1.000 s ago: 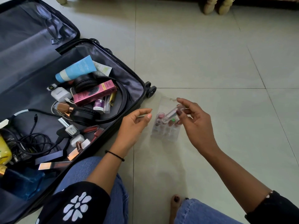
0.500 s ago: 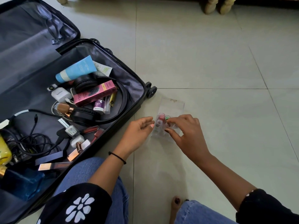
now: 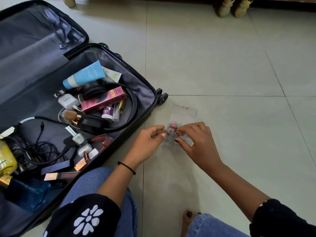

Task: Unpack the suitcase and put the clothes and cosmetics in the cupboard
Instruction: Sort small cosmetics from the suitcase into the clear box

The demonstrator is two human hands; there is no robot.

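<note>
Unpacking is being judged as early-stage: no clothes or cupboard are being shown, and the suitcase is lying open on the floor, cluttered with a blue tube, pink carton, headphones, cables and lipsticks. A clear case is being handled on the tiles just beside the suitcase, lid up, small pink and green pots inside. Right hand fingers are being curled onto the pots; a pinch cannot be confirmed. Left hand fingertips are being held at the case edge, loosely bent.

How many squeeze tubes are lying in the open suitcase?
2: a blue tube at the far end of the suitcase, and a white-and-green tube tucked just behind it. Clutter could hide others.
</note>
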